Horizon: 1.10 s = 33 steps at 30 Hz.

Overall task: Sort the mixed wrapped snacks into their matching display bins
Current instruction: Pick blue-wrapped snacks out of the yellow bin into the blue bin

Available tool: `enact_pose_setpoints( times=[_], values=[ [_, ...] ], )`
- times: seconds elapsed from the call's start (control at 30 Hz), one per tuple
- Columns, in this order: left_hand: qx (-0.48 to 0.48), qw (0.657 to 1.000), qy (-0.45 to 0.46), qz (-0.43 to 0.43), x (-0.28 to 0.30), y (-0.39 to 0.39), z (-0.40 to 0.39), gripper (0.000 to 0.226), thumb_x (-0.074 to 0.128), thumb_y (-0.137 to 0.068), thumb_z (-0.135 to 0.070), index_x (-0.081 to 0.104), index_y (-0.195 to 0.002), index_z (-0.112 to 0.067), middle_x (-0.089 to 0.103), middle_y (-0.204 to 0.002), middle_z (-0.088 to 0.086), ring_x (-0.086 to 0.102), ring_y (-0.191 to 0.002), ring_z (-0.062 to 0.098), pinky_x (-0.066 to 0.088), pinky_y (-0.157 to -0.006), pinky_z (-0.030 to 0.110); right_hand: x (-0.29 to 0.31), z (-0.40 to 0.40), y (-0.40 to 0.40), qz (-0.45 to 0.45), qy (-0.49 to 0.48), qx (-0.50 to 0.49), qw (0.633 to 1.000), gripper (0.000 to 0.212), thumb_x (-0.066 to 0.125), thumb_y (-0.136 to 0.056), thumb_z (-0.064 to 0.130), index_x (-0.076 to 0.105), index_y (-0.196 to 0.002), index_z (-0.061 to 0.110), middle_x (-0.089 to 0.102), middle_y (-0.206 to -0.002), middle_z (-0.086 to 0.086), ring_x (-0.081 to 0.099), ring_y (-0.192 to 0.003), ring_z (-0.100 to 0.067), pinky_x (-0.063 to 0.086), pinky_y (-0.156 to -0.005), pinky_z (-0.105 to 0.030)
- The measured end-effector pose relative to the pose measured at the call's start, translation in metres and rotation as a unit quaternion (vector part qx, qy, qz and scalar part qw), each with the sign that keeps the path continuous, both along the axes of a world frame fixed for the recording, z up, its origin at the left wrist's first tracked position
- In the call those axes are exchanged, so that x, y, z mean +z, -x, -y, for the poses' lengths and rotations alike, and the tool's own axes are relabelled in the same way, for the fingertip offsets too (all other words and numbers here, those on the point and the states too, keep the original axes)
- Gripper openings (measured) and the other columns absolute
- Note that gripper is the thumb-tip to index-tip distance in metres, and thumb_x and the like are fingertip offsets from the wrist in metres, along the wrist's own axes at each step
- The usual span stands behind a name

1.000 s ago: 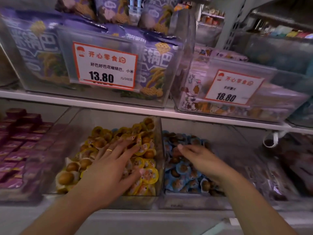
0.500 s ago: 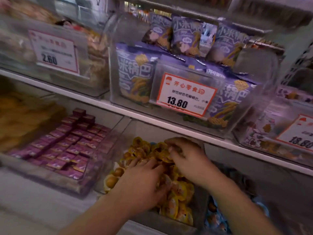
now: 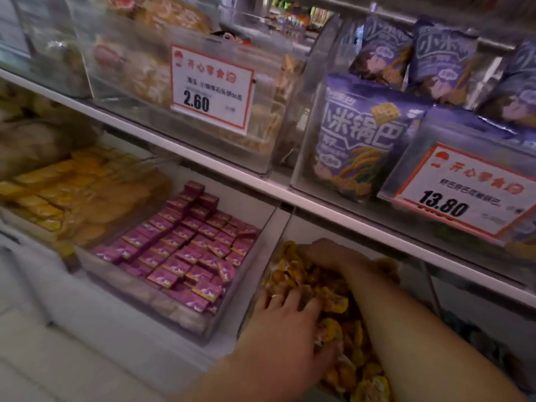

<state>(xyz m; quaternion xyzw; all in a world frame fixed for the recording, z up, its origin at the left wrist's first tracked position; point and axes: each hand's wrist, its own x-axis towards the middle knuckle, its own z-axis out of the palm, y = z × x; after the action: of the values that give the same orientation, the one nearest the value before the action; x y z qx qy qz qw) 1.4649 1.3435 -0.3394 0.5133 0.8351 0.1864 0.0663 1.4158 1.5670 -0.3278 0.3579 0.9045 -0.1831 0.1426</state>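
Both hands are down in the clear bin (image 3: 262, 288) of yellow wrapped snacks (image 3: 338, 332), on the lower shelf level just under the white shelf rail (image 3: 232, 172). The left hand (image 3: 285, 320), with one ring on a finger, lies flat on the heap at the near side of that bin, fingers spread and pressing on the wrappers, grasping nothing that shows. The right hand (image 3: 330, 253) reaches to the far end of the same bin; its fingers curl down into the snacks, but whether they grasp one cannot be told. The yellow snacks are too many and too blurred to count.

Left of that bin, one bin holds rows of small purple boxes (image 3: 185, 248), dozens, tightly packed. Farther left sits a bin of orange-yellow packets (image 3: 66, 192). Above the rail stand two price tags: one reading 2.60 (image 3: 210, 88) and, right of it, one reading 13.80 (image 3: 464, 190), with purple snack bags (image 3: 359, 140) behind the second.
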Motion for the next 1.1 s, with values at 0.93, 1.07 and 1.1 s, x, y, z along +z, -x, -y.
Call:
enact_pose_setpoints(
  times=[0.93, 1.07, 1.1],
  values=[
    [0.054, 0.971, -0.217, -0.078, 0.021, -0.005, 0.001, 0.026, 0.049, -0.088, -0.052, 0.061, -0.094, -0.029, 0.055, -0.1, -0.005, 0.056, -0.088, 0.022, 0.05, -0.078, 0.039, 0.073, 0.034, -0.15, -0.188, 0.099, 0.169, 0.962, 0.029, 0.064, -0.092, 0.026, 0.069, -0.12, 0.03, 0.066, -0.122, 0.011, 0.061, -0.113, -0.005, 0.046, -0.102, -0.026],
    [0.044, 0.993, -0.102, -0.032, 0.012, -0.005, -0.01, 0.064, 0.024, -0.086, -0.075, 0.035, -0.139, -0.041, 0.036, -0.146, -0.01, 0.037, -0.135, 0.018, 0.034, -0.112, 0.04, 0.072, 0.003, -0.123, -0.219, -0.004, -0.02, 0.975, 0.014, 0.048, -0.102, 0.038, 0.061, -0.101, 0.033, 0.063, -0.113, 0.014, 0.056, -0.113, -0.009, 0.038, -0.092, -0.013],
    [0.043, 0.995, -0.081, -0.029, 0.01, -0.004, -0.012, 0.07, 0.018, -0.084, -0.078, 0.03, -0.143, -0.042, 0.031, -0.151, -0.011, 0.029, -0.141, 0.018, 0.028, -0.116, 0.041, 0.068, -0.003, -0.117, -0.199, -0.028, -0.027, 0.979, 0.023, 0.044, -0.103, 0.038, 0.063, -0.1, 0.025, 0.065, -0.112, 0.007, 0.057, -0.113, -0.014, 0.035, -0.082, -0.011]
  ],
)
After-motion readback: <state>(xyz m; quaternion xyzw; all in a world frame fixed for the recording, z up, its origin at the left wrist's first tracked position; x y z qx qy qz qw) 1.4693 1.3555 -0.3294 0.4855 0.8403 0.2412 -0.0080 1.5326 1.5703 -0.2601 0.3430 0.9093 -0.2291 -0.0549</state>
